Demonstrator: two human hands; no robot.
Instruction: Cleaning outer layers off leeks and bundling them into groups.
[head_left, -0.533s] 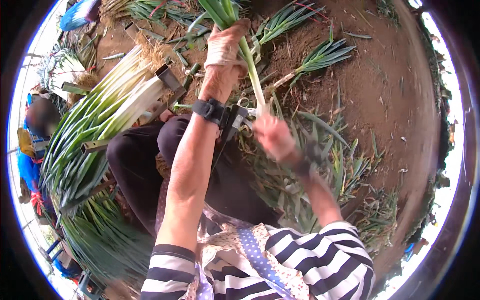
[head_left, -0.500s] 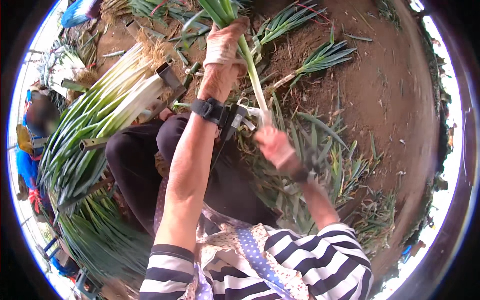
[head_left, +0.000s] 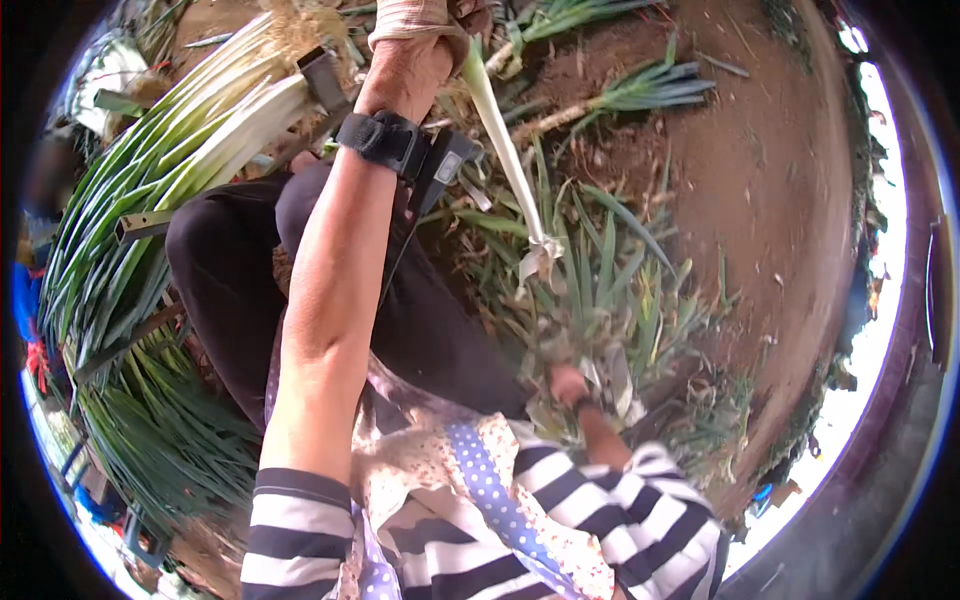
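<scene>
Near the top edge my left hand [head_left: 425, 30], wrapped in a pale band across the palm, is closed around a long green onion [head_left: 506, 150]. Its white stalk slants down to the right and ends in a ragged, whitish root end with loose skins hanging off. The leafy top is cut off by the picture's edge. My right hand [head_left: 568, 383] is low beside my thigh, apart from the stalk and smeared by motion, so its fingers do not show clearly. Pale strips of peel [head_left: 620, 385] are next to it, over a heap of stripped green leaves [head_left: 600, 260].
A big bundle of green onions [head_left: 150, 180] rests to my left across a metal frame [head_left: 145, 225], with more green leaves [head_left: 160, 430] below it. Loose green onions [head_left: 640, 90] lie on the brown soil [head_left: 760, 200] ahead. My bent knees [head_left: 230, 240] are between bundle and heap.
My right hand has left the lower end of the stalk and swung down toward my body. My left hand still holds the green onion; the view has shifted, putting that hand nearer the top edge.
</scene>
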